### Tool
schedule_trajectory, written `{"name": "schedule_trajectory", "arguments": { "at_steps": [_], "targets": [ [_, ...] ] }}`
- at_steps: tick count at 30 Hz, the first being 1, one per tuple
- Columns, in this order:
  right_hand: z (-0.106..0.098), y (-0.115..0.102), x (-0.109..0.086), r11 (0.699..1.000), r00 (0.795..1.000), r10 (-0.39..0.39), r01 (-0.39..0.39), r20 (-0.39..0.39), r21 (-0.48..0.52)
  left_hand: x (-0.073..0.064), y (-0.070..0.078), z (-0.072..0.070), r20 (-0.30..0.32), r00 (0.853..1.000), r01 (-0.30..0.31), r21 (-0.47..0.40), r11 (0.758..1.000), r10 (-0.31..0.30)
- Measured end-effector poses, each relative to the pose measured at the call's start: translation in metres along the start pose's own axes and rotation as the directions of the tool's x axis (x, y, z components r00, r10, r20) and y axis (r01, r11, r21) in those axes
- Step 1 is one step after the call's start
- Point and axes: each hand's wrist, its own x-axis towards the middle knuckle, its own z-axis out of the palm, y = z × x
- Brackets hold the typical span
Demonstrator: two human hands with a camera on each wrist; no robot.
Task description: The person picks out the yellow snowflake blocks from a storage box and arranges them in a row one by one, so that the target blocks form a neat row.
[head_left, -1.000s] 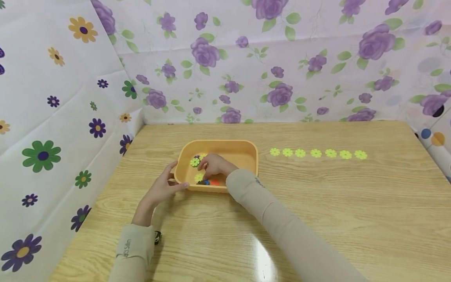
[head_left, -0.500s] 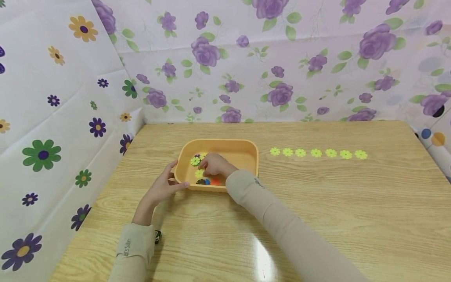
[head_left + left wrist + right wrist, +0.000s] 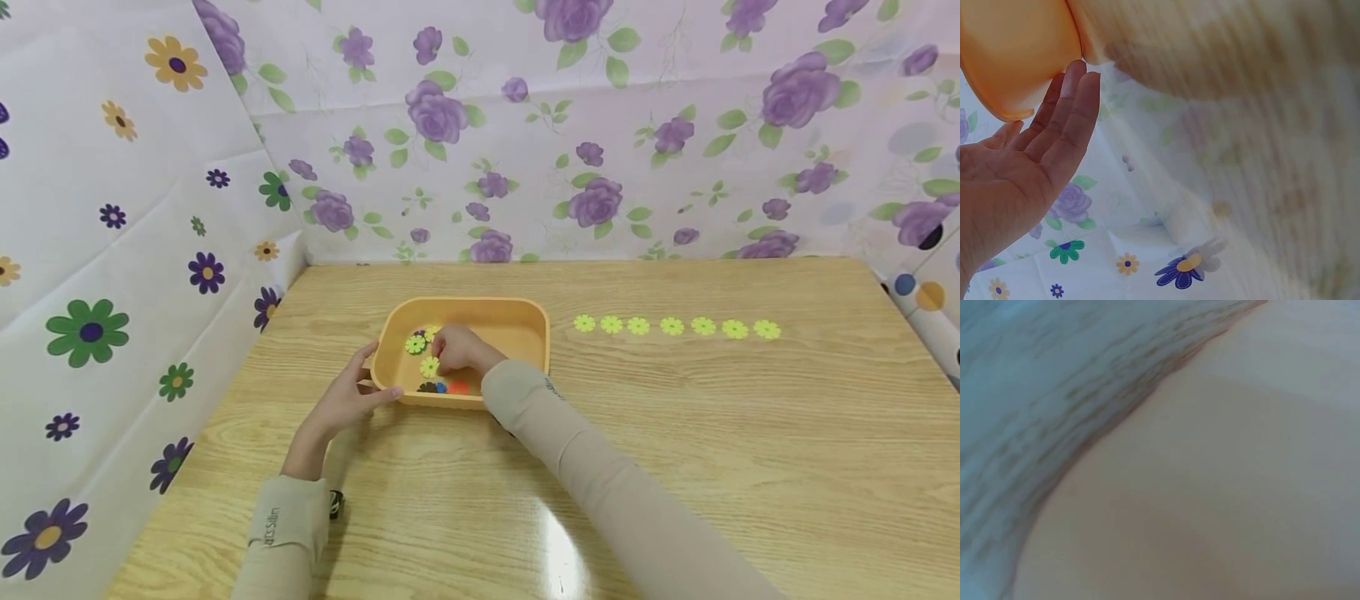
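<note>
In the head view, my left hand (image 3: 341, 406) rests at the left end of an orange plastic box (image 3: 536, 333). Its thumb touches the front rim, while the straight fingers lie along the outer left wall, as the left wrist view also shows. My right hand (image 3: 461, 350) reaches inside the box with bent fingers; its fingertips are partly hidden, and whether they pinch anything is unclear. Close by lies a yellow flower-shaped disc (image 3: 429, 367). Further pieces include a yellow-green disc (image 3: 416, 343), a black disc (image 3: 427, 387), a blue disc (image 3: 441, 387) and a red disc (image 3: 458, 388).
Several yellow flower-shaped discs (image 3: 671, 326) form a row on the wooden table (image 3: 675, 433), right of the box. Purple-flowered cloth (image 3: 480, 125) hangs behind the table, and another flowered cloth (image 3: 150, 275) stands along its left side. The right wrist view shows only blurred, pale surfaces.
Inside the box, the yellow disc by my right hand has shifted slightly away from the front wall and to the right. The right fingers have drawn inward; my left hand has stayed put.
</note>
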Motion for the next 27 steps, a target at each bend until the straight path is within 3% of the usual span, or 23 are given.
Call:
{"name": "schedule_trajectory", "arguments": {
  "at_steps": [8,13,19,27],
  "targets": [
    [-0.009,0.000,-0.010,0.990,1.000,0.028,-0.026,-0.011,0.141,0.001,0.002,0.001,0.000,1.000,-0.006,-0.005,1.000,0.006],
    [-0.014,0.000,-0.012,0.963,0.998,0.064,-0.060,-0.006,0.263,0.002,0.002,0.002,0.005,1.000,-0.014,-0.016,1.000,0.014],
    [-0.016,-0.003,-0.010,0.937,0.992,0.121,-0.121,0.021,0.327,0.000,0.002,0.001,0.005,1.000,0.004,-0.021,1.000,-0.003],
    [-0.023,-0.005,-0.021,0.909,0.996,0.089,-0.091,0.025,0.407,-0.002,0.003,-0.001,0.006,1.000,0.016,-0.010,1.000,-0.016]
  ]
}}
